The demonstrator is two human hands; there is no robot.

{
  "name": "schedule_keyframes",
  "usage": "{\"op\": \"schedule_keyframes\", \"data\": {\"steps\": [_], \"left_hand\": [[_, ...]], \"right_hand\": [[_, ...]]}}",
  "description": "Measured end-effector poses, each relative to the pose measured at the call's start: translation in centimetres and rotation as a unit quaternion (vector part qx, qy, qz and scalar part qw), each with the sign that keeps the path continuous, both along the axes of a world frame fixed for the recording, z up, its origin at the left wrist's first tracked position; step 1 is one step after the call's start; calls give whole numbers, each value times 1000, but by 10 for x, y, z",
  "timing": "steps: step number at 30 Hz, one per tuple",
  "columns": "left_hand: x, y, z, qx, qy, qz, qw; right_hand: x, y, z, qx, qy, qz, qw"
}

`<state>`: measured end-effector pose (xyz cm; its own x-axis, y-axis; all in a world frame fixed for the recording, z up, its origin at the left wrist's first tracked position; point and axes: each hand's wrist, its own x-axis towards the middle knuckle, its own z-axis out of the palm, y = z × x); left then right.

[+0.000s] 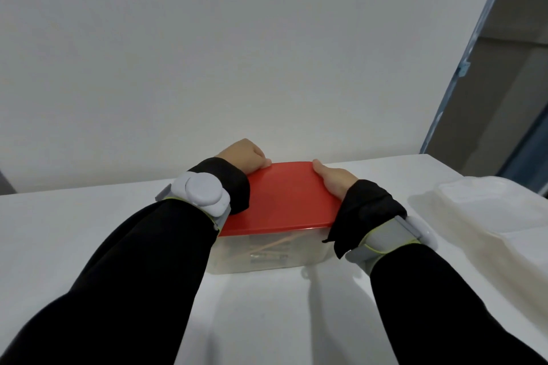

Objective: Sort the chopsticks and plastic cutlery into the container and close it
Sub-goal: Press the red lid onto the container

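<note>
Red lid (281,195) sits on the clear container (267,255) on the counter (89,216), left hand (246,155) and right hand (335,178) each with a grip clamped on its far corners.

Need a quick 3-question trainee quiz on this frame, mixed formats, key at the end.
1. True or false: the red lid sits on the clear container.
2. Where are the left hand and right hand? A) flat on the table B) at the lid's far corners C) in the air
3. What lies at the right edge, on the table?

Key: 1 true. 2 B. 3 A pale plastic tray.
</note>
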<state>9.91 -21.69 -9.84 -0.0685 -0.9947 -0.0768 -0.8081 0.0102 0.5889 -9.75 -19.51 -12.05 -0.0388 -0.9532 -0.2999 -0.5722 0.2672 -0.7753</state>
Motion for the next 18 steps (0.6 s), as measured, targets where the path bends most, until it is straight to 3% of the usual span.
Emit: {"op": "schedule_keyframes", "data": {"steps": [4,9,13,15,18], "left_hand": [[-12,-6,9,36,-32,20,999],[-22,-19,8,132,-57,-8,990],[-19,-24,7,115,-111,-13,987],[-20,-21,8,110,-152,-17,982],[-16,-20,7,99,-144,-17,984]], "right_hand": [[1,-5,-2,-7,-54,-10,998],[4,-8,-3,-17,-50,3,999],[3,-3,-3,-1,-73,3,997],[4,0,1,-21,-11,27,999],[14,7,12,-161,139,37,976]]}}
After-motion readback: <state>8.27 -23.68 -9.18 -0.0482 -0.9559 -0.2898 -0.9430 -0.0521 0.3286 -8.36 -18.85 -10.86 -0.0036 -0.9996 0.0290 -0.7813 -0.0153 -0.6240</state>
